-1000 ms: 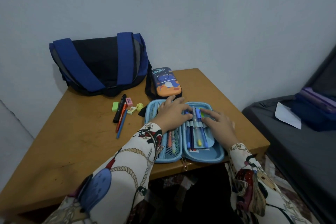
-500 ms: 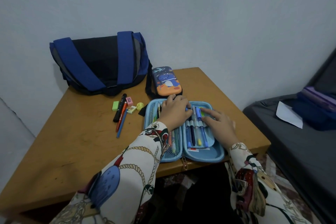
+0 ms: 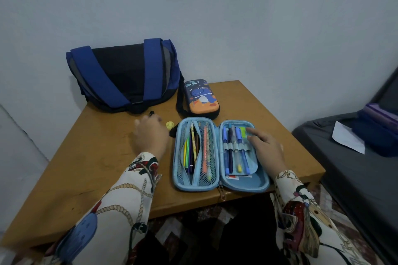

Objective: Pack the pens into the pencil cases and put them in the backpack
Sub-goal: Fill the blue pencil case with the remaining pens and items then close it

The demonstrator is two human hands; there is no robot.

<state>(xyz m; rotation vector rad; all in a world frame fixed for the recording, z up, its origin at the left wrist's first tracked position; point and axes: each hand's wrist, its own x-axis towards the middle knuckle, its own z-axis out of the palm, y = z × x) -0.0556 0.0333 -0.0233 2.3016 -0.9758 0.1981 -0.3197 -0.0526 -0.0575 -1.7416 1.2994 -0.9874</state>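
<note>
Hiding loose pens point(image 3: 152, 113): left hand point(image 3: 150, 135).

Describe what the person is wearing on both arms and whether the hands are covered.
Both arms wear long, loose cream-white sleeves: left sleeve, right sleeve. The print shows tan rope and chain motifs, with dark red, black and green patches; the left also has a large blue shape. Left hand and right hand are bare, without gloves.

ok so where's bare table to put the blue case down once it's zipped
Bare wood lies left of the open blue case, below the left hand. More lies right of the dinosaur case. It is crowded between the backpack and the left hand.
</note>
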